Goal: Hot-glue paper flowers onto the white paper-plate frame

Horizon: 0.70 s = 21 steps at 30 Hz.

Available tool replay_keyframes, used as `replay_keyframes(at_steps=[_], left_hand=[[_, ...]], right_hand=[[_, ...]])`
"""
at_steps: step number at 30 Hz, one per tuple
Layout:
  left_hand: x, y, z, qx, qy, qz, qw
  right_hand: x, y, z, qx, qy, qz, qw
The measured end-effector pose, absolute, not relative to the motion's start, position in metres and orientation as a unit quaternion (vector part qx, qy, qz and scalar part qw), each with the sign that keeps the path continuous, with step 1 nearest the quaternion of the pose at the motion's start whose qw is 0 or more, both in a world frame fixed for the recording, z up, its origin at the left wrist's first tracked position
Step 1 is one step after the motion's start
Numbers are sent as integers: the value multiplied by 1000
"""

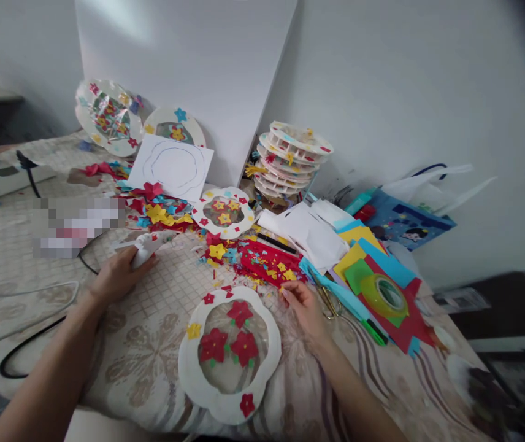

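My left hand (122,270) is wrapped round a white glue gun (145,248) at the left of the table. At the right, my right hand (303,306) has its thumb and fingers pinched together beside the red scraps; a small yellow bit seems to show at the fingertips, too small to name. Between my forearms lies a white scalloped frame (183,362) with a clear middle. Red paper flowers (244,348) with green leaves sit in its middle, and smaller red flowers and a yellow flower (193,331) sit on its rim.
Paper flowers and scraps (262,261) spread behind the frame. Scissors (329,301), coloured paper (394,261) and a tape roll (389,293) lie at the right. Finished frames (223,213) stand or lie farther back, several in a stack (285,159). A black cable (9,356) curls at the left.
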<state>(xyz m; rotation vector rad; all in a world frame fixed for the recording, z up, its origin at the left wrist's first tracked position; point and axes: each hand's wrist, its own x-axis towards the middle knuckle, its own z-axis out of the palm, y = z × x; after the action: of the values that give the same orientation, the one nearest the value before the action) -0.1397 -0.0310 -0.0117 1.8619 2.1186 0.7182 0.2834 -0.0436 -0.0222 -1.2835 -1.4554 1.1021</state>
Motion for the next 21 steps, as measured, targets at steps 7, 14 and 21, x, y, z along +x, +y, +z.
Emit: replay_keyframes(at_steps=[7, 14, 21], left_hand=[[-134, -30, -9, 620, 737, 242, 118], [-134, -30, -7, 604, 747, 241, 142], [-125, -37, 3, 560, 756, 285, 183]], right_hand=[[277, -45, -27, -510, -596, 444, 432], [282, -46, -32, -496, -645, 407, 415], [276, -59, -25, -445, -745, 280, 410]])
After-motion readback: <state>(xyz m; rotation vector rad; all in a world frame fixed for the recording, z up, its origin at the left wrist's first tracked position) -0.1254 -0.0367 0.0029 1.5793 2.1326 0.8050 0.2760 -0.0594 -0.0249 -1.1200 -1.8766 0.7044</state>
